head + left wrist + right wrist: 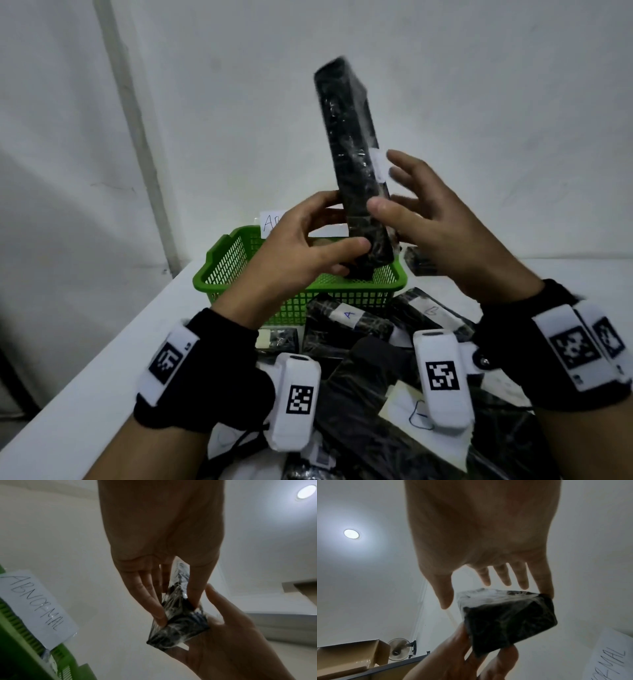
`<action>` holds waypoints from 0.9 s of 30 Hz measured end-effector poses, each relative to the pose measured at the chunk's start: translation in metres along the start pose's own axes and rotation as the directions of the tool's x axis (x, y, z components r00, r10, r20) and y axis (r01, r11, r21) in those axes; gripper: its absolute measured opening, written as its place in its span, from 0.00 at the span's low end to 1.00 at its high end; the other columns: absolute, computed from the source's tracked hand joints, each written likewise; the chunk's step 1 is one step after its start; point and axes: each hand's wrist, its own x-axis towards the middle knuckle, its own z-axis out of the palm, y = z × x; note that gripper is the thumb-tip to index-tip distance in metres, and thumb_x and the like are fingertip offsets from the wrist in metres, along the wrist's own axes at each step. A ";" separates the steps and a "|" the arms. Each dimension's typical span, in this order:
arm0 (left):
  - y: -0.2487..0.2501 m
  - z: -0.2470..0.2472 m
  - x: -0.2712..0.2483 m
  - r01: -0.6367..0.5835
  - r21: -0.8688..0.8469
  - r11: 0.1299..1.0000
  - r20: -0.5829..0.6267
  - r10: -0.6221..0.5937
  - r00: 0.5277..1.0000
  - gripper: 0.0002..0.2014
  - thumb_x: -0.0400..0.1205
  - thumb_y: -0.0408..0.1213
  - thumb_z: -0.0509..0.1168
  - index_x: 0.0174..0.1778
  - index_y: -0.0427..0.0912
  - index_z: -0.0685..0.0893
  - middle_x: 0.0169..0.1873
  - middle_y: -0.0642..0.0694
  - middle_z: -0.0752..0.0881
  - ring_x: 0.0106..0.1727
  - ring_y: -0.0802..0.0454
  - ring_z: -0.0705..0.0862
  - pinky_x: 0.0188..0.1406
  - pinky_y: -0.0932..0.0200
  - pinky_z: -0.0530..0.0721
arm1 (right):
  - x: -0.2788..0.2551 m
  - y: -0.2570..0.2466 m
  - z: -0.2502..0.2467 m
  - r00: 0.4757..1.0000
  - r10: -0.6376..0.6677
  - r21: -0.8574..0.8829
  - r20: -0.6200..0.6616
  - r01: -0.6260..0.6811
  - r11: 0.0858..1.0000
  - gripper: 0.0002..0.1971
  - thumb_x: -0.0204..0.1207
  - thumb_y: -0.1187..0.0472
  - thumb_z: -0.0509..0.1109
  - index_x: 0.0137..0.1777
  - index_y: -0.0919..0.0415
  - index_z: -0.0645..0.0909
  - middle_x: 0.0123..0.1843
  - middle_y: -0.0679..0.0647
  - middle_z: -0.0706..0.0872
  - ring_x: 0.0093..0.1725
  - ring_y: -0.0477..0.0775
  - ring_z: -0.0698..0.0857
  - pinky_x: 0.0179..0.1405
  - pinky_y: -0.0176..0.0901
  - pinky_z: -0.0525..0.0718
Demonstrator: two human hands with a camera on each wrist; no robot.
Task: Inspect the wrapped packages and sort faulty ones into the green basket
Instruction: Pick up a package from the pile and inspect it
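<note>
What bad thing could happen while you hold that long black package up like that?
It might slip. The left hand pinches only the bottom end of the tall, tilted package, and the right hand is open beside it, so it could topple. If it falls, it might drop into the green basket just below, with its ABNORMAL sign, before anyone finishes checking it.

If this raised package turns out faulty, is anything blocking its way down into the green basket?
Nothing visible blocks it. The wrapped package is held upright by the left hand directly above the green basket, whose visible interior looks open. The right hand is beside the package, not under it.
</note>
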 end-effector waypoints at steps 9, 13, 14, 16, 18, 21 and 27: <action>0.000 0.001 -0.002 -0.087 0.300 0.950 -0.017 0.097 0.995 0.23 0.80 0.50 0.71 0.72 0.57 0.80 0.63 0.60 0.87 0.51 0.60 0.91 0.47 0.55 0.89 | 0.001 0.006 -0.003 0.992 0.055 0.015 -0.116 -0.053 0.998 0.34 0.67 0.57 0.85 0.71 0.44 0.73 0.60 0.47 0.90 0.48 0.50 0.94 0.50 0.51 0.90; 0.004 -0.005 -0.002 -0.108 0.197 0.974 -0.150 0.138 0.979 0.28 0.81 0.47 0.72 0.77 0.57 0.72 0.64 0.53 0.87 0.50 0.53 0.92 0.38 0.56 0.89 | 0.001 0.008 -0.001 0.993 0.058 0.075 0.103 -0.066 0.995 0.44 0.67 0.68 0.83 0.79 0.43 0.68 0.70 0.43 0.85 0.64 0.43 0.89 0.63 0.43 0.87; 0.005 -0.007 -0.003 -0.123 0.247 0.961 -0.172 0.168 0.971 0.31 0.80 0.46 0.74 0.78 0.60 0.70 0.64 0.54 0.86 0.49 0.54 0.92 0.38 0.55 0.90 | 0.001 0.009 -0.002 0.988 0.043 0.063 0.146 -0.052 0.997 0.46 0.68 0.70 0.82 0.81 0.42 0.67 0.74 0.41 0.83 0.70 0.38 0.84 0.66 0.40 0.83; 0.006 -0.008 -0.004 -0.156 0.321 0.934 -0.182 0.223 0.958 0.36 0.77 0.43 0.77 0.77 0.64 0.68 0.64 0.57 0.86 0.47 0.57 0.92 0.41 0.54 0.91 | 0.001 0.008 -0.002 0.979 0.020 0.036 0.203 -0.028 0.999 0.49 0.67 0.67 0.84 0.84 0.40 0.65 0.79 0.34 0.76 0.78 0.28 0.72 0.69 0.33 0.74; 0.005 -0.009 -0.003 -0.181 0.333 0.925 -0.180 0.251 0.951 0.37 0.76 0.39 0.79 0.76 0.63 0.69 0.64 0.58 0.86 0.46 0.59 0.92 0.43 0.56 0.90 | 0.002 0.007 -0.002 0.976 0.010 0.038 0.218 -0.019 0.999 0.50 0.66 0.54 0.86 0.86 0.37 0.62 0.82 0.31 0.71 0.80 0.26 0.66 0.71 0.29 0.72; 0.000 -0.011 0.000 -0.197 0.351 0.915 -0.168 0.268 0.949 0.32 0.77 0.36 0.78 0.71 0.64 0.73 0.61 0.63 0.86 0.45 0.64 0.90 0.38 0.65 0.86 | 0.001 0.001 0.002 0.983 0.058 0.162 0.176 -0.087 0.983 0.43 0.69 0.37 0.75 0.84 0.29 0.60 0.81 0.33 0.74 0.79 0.37 0.74 0.77 0.52 0.76; -0.012 -0.014 0.002 -0.208 0.446 0.871 -0.103 0.280 0.954 0.30 0.80 0.35 0.75 0.70 0.69 0.72 0.53 0.67 0.85 0.51 0.64 0.89 0.39 0.66 0.88 | 0.002 -0.006 0.012 0.978 0.132 0.325 0.162 -0.179 0.929 0.29 0.75 0.43 0.68 0.78 0.36 0.72 0.70 0.36 0.86 0.66 0.51 0.89 0.63 0.69 0.87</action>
